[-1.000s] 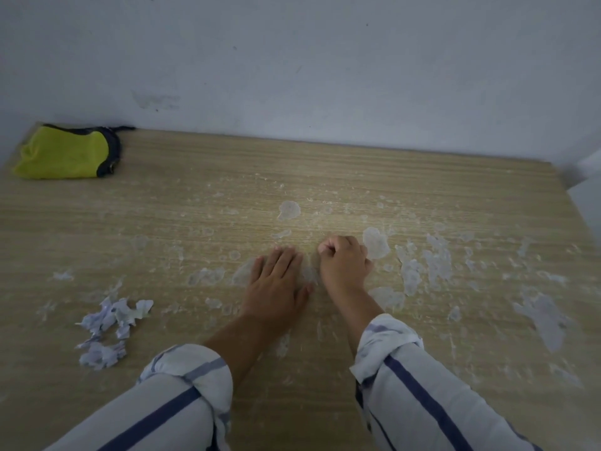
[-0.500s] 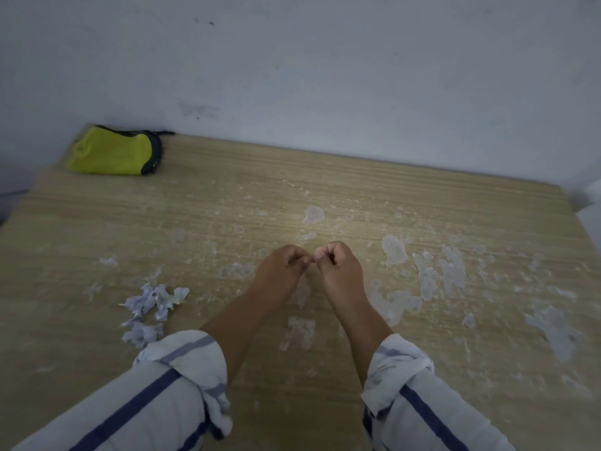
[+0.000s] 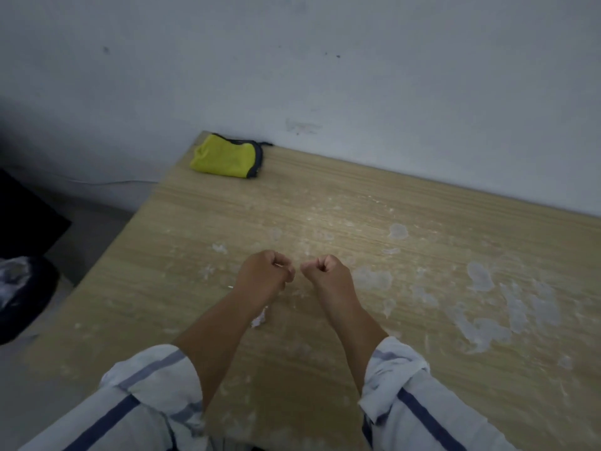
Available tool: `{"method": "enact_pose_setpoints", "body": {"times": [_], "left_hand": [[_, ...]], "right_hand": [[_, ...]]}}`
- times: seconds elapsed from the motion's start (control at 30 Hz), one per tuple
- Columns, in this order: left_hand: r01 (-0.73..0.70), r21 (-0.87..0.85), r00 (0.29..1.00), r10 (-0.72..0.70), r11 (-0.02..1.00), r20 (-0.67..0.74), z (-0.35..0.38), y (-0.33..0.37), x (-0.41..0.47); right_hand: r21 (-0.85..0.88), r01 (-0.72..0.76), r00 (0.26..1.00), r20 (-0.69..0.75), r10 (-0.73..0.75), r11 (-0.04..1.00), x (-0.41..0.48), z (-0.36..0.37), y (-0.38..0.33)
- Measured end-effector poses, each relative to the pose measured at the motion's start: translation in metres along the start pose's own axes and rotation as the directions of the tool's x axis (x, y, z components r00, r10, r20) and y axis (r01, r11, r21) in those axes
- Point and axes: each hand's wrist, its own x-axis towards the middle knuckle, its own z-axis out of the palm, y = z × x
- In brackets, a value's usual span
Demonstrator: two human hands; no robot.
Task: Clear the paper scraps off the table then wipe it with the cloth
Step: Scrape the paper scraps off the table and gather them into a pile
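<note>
My left hand (image 3: pixel 264 277) and my right hand (image 3: pixel 327 274) hover side by side over the wooden table (image 3: pixel 325 196), a small gap between them. Both have their fingers curled into loose fists, and I see no scrap in either. White paper residue sticks to the table: a big patch (image 3: pixel 478 275) to the right, a smaller one (image 3: pixel 398 230) farther back, and smears (image 3: pixel 481 330) near the right edge. A loose torn scrap (image 3: pixel 260 319) peeks out beside my left forearm. The yellow cloth (image 3: pixel 227 157) with dark trim lies folded at the far left corner by the wall.
The table's left edge runs diagonally beside grey floor. On the floor at left sits a dark rounded container (image 3: pixel 22 297) with something pale inside. A black object (image 3: pixel 26 216) stands behind it. A white wall borders the table's far side.
My left hand went from flat on the table to curled. Both fists met, then drew slightly apart. The view swung left, revealing the floor and dark container; my left forearm now hides most of the scrap pile.
</note>
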Motion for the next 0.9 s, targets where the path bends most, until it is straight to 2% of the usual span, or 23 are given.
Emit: {"method": "enact_pose_setpoints", "body": {"times": [0.27, 0.53, 0.7, 0.9], "left_hand": [[0.023, 0.310, 1.000, -0.022, 0.950, -0.006, -0.043, -0.036, 0.010], [-0.033, 0.608, 0.999, 0.010, 0.793, 0.041, -0.034, -0.037, 0.025], [-0.108, 0.707, 0.993, 0.116, 0.699, 0.038, -0.029, -0.042, 0.030], [-0.143, 0.743, 0.983, 0.183, 0.654, 0.028, -0.027, -0.046, 0.030]], "right_hand": [[-0.260, -0.022, 1.000, -0.003, 0.022, 0.965, -0.002, 0.056, 0.006], [-0.472, -0.040, 0.998, -0.064, 0.011, 0.881, 0.004, 0.062, 0.015], [-0.608, -0.027, 0.995, -0.096, -0.040, 0.793, 0.008, 0.064, 0.019], [-0.661, -0.045, 0.990, -0.132, -0.058, 0.749, 0.004, 0.063, 0.018]]}}
